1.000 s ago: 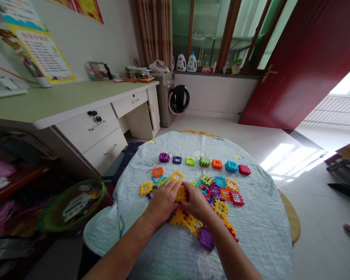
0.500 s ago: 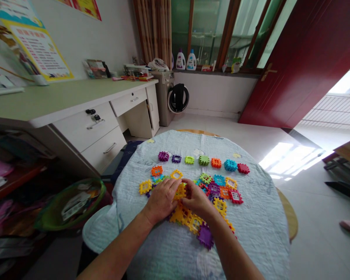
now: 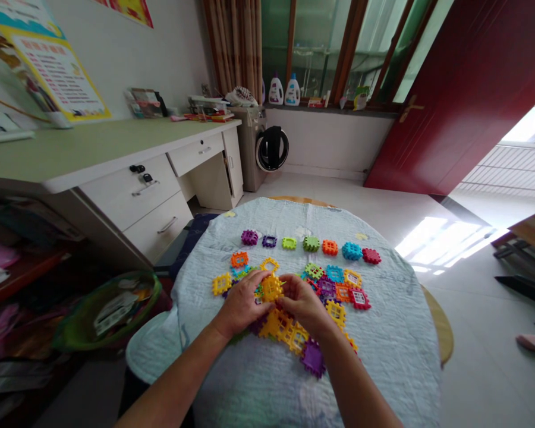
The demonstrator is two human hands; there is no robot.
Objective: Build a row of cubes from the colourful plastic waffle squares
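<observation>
Yellow block (image 3: 271, 288): raised between both hands over the cloth (image 3: 387, 345), its face turned up toward the camera; whether it is one piece or several stacked, I cannot tell.
Left hand (image 3: 241, 306): gripping the left side of the yellow block, fingers bent around its far edge and thumb at its near edge.
Right hand (image 3: 305, 304): forefinger and thumb closed on the right edge of the yellow block; the other fingers are partly hidden.
Heap: yellow tiles (image 3: 271, 326) lie close together just nearer than the yellow block, with a purple tile (image 3: 313, 358) nearer still and to its right.
Left pieces: a yellow square (image 3: 222, 284) lies left of the yellow block; an orange frame (image 3: 239, 260) is left of it and farther back.
Middle: a yellow frame (image 3: 269, 265) lies just beyond the yellow block.
Right pieces: a green tile (image 3: 314, 271), a blue tile (image 3: 334, 274), a red window (image 3: 360, 298) and a yellow window (image 3: 336, 313) lie right of the yellow block, past the right hand.
Far row: well beyond the yellow block, left to right, stand a purple stack (image 3: 249, 237), dark frame (image 3: 269, 241), lime frame (image 3: 289, 243), green stack (image 3: 311, 243), orange stack (image 3: 330, 247), blue stack (image 3: 352, 251) and red stack (image 3: 371, 255).
Room: the desk (image 3: 116, 139) is far left of the yellow block, the washer (image 3: 249, 148) far beyond it.
</observation>
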